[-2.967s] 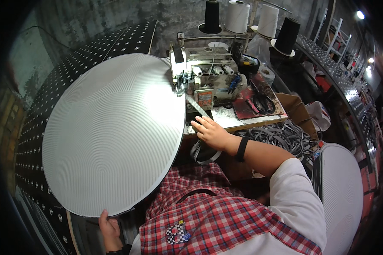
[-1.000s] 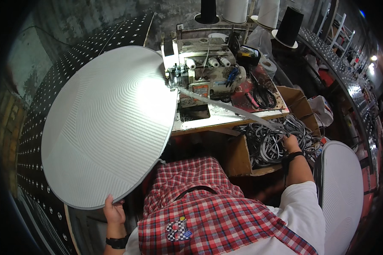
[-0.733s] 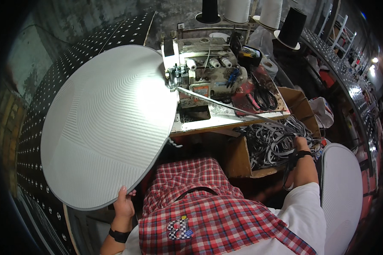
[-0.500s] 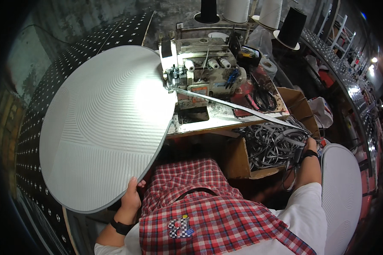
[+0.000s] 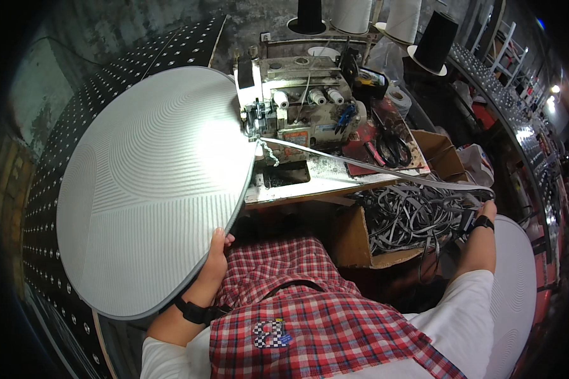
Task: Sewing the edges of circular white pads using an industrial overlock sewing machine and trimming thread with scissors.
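My left hand grips the round grey panel's near rim, steadying it at the sewing machine; right hand pulls grey binding tape taut

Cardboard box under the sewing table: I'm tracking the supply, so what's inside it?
The cardboard box holds a tangled heap of grey binding tape. Its bottom is hidden beneath the heap.

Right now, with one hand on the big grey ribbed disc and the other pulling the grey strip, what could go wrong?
The large round grey ribbed panel is steadied only by the left hand at its lower rim, so it may tip off the sewing machine. The long grey binding strip, pulled taut by the right hand, might snag in the box of tangled grey strips.
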Action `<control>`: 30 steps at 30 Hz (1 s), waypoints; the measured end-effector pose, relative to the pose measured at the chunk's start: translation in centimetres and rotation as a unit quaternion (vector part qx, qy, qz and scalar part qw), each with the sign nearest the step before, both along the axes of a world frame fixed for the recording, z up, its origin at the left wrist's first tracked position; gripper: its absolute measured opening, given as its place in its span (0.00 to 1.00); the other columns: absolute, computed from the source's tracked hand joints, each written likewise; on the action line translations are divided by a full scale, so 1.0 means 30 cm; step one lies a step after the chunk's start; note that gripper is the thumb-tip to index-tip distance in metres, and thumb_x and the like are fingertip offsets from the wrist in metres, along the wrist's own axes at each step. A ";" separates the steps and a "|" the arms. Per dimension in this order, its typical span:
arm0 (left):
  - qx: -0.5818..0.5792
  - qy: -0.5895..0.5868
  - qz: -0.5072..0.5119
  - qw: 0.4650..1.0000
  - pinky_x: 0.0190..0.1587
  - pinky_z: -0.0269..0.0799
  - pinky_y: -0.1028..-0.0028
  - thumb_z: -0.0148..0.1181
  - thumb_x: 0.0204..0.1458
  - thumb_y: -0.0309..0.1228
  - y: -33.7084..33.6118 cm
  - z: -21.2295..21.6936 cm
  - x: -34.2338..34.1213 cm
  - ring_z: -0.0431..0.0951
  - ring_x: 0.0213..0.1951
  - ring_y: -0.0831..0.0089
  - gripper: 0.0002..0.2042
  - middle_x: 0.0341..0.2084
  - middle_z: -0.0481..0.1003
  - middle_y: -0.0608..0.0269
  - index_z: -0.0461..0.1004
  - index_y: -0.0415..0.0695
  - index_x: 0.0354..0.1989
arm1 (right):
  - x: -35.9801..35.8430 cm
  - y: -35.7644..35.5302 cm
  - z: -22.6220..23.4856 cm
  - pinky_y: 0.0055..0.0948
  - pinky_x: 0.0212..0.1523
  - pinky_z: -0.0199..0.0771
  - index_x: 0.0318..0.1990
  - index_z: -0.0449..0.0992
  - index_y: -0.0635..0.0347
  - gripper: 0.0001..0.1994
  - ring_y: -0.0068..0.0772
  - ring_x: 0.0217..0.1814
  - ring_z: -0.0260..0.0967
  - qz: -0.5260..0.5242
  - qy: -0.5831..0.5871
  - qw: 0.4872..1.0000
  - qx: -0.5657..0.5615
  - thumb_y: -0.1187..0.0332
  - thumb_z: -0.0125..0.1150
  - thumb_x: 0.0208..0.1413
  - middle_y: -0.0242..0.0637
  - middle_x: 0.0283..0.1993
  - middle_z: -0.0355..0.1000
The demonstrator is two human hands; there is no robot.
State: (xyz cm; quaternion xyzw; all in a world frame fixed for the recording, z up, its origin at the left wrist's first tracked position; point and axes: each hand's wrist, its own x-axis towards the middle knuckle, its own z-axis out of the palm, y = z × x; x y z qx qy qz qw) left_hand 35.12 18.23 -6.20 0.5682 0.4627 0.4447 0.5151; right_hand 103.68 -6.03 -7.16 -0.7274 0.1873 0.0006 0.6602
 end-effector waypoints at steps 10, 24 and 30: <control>0.044 -0.020 -0.007 0.999 0.34 0.60 0.79 0.40 0.54 0.36 0.135 -0.002 0.077 0.65 0.26 0.78 0.13 0.20 0.64 0.66 0.65 0.41 0.23 | 0.210 -0.190 0.144 0.42 0.38 0.63 0.35 0.68 0.73 0.22 0.51 0.40 0.65 0.174 -0.173 0.744 -0.621 0.56 0.43 0.52 0.54 0.33 0.68; 0.073 0.025 0.118 0.990 0.31 0.62 0.80 0.44 0.52 0.42 0.305 0.150 0.034 0.68 0.27 0.79 0.18 0.31 0.71 0.63 0.68 0.37 0.40 | -0.969 0.480 0.215 0.24 0.21 0.60 0.31 0.67 0.68 0.14 0.22 0.18 0.58 0.535 -0.242 0.770 -0.249 0.62 0.53 0.49 0.36 0.17 0.64; -0.149 -0.254 0.017 0.956 0.19 0.66 0.81 0.42 0.51 0.43 0.302 0.300 -0.033 0.69 0.20 0.78 0.16 0.29 0.72 0.56 0.67 0.40 0.30 | -1.153 0.526 0.141 0.25 0.32 0.62 0.38 0.62 0.66 0.20 0.24 0.29 0.61 0.649 -0.233 0.699 -0.191 0.60 0.57 0.44 0.39 0.30 0.65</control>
